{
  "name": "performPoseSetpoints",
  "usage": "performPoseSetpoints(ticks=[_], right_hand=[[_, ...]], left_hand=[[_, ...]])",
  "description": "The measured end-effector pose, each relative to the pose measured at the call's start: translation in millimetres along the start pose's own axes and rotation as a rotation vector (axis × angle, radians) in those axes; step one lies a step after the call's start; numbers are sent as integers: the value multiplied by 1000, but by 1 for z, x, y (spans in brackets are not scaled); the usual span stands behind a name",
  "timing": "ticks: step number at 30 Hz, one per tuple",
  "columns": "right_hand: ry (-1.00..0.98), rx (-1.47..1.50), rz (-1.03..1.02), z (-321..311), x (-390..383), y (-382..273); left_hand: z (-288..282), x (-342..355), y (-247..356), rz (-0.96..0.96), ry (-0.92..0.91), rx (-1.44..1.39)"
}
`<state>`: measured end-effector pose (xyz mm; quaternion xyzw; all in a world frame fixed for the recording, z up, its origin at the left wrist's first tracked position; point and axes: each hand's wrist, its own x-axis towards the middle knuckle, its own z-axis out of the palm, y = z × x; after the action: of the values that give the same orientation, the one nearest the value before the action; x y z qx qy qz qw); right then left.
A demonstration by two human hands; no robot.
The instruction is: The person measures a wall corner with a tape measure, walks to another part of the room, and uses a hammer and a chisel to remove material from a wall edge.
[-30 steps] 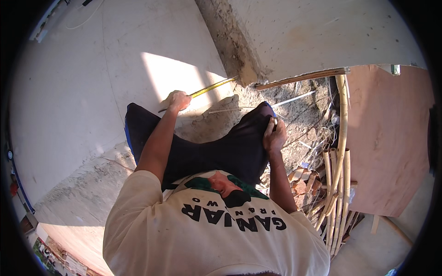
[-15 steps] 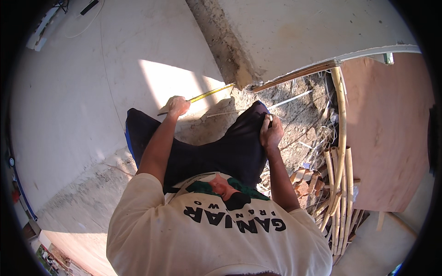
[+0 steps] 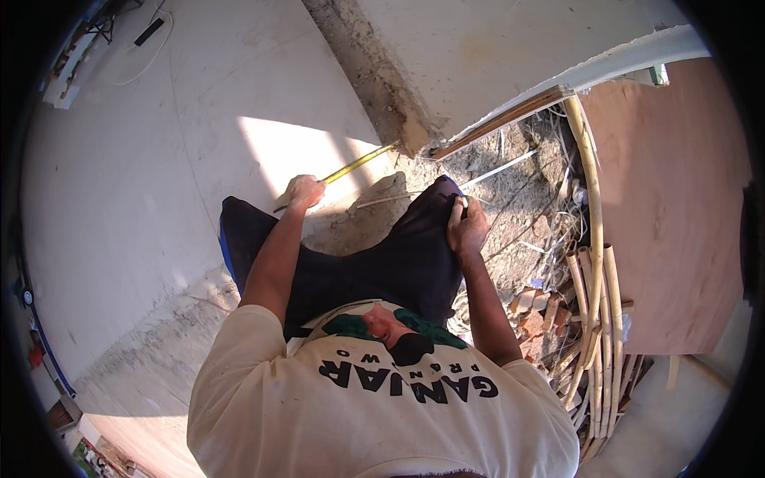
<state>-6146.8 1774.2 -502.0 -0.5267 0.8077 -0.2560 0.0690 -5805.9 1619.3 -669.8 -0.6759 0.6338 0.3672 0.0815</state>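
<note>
My left hand is closed on a yellow tape measure over the pale board. The extended blade reaches to the rough lower corner of a concrete edge, with a short dark length showing left of my hand. My right hand is closed on a small whitish object, too small to name, resting by my right knee. My legs in dark trousers are bent below both hands.
Bamboo poles, broken red rubble and white strips lie to my right beside a plywood sheet. A dark wooden strip runs along the upper slab. A black bar with white cable lies at upper left.
The view has tilted slightly, so more of the upper-left surroundings shows and the slab's right end appears higher. Both hands keep their grips, with only slight shifts in the picture.
</note>
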Motion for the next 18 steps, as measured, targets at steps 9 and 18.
performPoseSetpoints(ticks=[9,18], right_hand=[[12,-1,3,4,-2,9],[23,83,9,-4,-4,1]], left_hand=[[-7,0,4,26,25,13],[-21,31,5,36,98,165]])
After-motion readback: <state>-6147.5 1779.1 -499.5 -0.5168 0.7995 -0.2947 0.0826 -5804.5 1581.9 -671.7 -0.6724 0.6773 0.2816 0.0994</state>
